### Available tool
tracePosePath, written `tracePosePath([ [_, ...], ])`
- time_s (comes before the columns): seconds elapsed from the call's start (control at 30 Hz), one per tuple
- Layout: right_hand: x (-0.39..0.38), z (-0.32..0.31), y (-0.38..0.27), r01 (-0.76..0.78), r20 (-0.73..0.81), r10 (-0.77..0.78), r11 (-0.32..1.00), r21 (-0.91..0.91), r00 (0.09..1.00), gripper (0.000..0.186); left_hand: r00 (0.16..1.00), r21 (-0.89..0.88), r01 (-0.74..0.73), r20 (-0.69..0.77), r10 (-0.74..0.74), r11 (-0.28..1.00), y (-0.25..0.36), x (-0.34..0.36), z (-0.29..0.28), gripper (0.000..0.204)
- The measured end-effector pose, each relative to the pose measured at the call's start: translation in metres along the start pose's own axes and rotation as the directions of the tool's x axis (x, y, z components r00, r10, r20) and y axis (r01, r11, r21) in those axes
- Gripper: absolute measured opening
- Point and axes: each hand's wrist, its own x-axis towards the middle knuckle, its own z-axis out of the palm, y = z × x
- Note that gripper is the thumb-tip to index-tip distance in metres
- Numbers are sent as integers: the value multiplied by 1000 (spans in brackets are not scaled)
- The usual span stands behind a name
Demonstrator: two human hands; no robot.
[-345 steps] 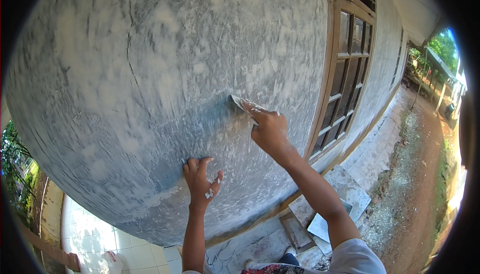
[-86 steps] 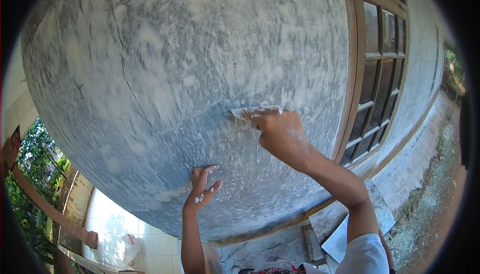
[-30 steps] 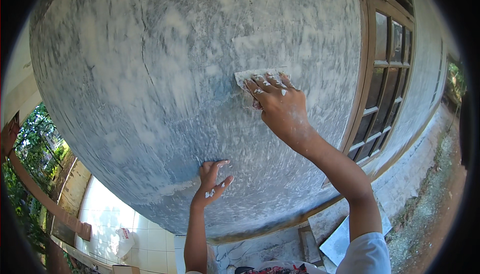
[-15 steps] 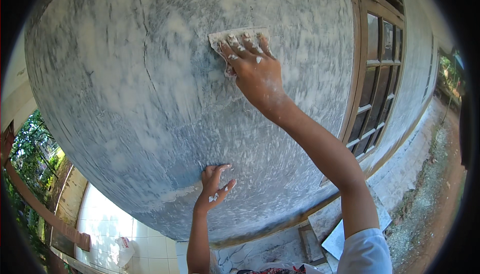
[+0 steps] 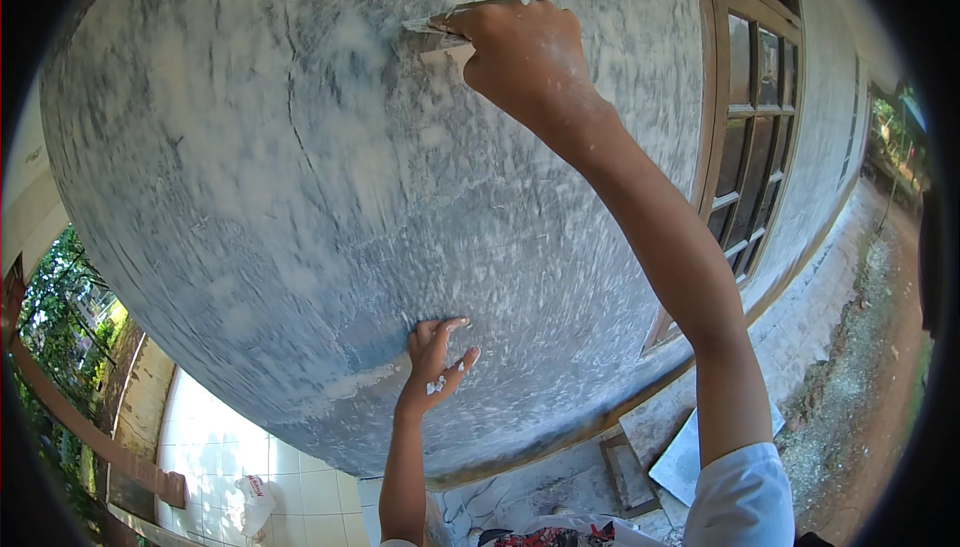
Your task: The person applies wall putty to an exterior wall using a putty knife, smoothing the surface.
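My right hand is high against the grey wall, its fingers closed round a flat putty scraper. Only the scraper's thin, putty-smeared left edge shows clearly; my hand hides most of it. Pale putty is spread in uneven streaks and patches over the wall. Lower down, my left hand rests at the wall with thumb and fingers apart, holding nothing. White dabs of putty stick to its thumb side.
A thin crack runs down the wall at left. To the right is a wooden-framed window. Below lie a pale flat board and a wooden frame. A white bag sits on the tiled floor.
My right hand has moved up the wall and turned, from fingers flat over the scraper to a tilted grip with the knuckles upward. My left hand has stayed nearly in place.
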Motion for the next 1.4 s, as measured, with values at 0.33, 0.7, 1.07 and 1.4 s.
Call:
tracePosePath([
  [0.33, -126, 29, -21, 99, 59, -98, 995, -19, 993, 31, 1000, -28, 23, -2, -23, 999, 3, 0, -5, 50],
  [0.7, -79, 41, 8, -40, 35, 39, 999, 29, 999, 42, 999, -5, 33, 19, -33, 999, 3, 1, 0, 47],
  [1.07, -68, 24, 3, -137, 2, 137, 988, 65, 991, 42, 999, -44, -32, 7, 32, 999, -6, 0, 0, 49],
  [1.4, -68, 14, 2, -209, 8, 209, 974, 90, 978, 45, 997, -65, -80, 13, 81, 995, -11, 0, -3, 49],
])
